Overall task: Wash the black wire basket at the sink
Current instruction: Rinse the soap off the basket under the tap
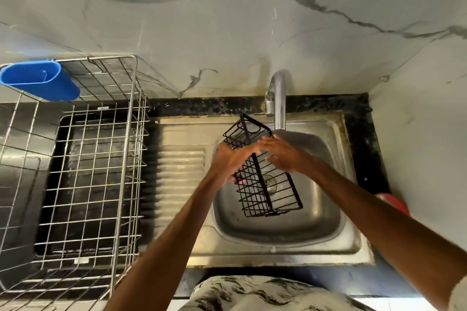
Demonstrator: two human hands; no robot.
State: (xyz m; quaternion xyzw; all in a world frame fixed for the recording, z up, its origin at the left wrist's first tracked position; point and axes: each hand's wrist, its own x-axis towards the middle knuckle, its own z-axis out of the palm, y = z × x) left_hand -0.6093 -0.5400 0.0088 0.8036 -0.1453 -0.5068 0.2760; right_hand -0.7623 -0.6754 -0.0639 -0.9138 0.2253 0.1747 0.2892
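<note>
The black wire basket, a long open grid of thin bars, hangs tilted over the bowl of the steel sink, its far end just beside the tap. The left hand curls its fingers round the left side while the right hand clasps the right side, thumb inside. The sink sits in a black speckled table below marbled wall tiles; there is one basket, one tap, one steel dish rack, one blue cup
</note>
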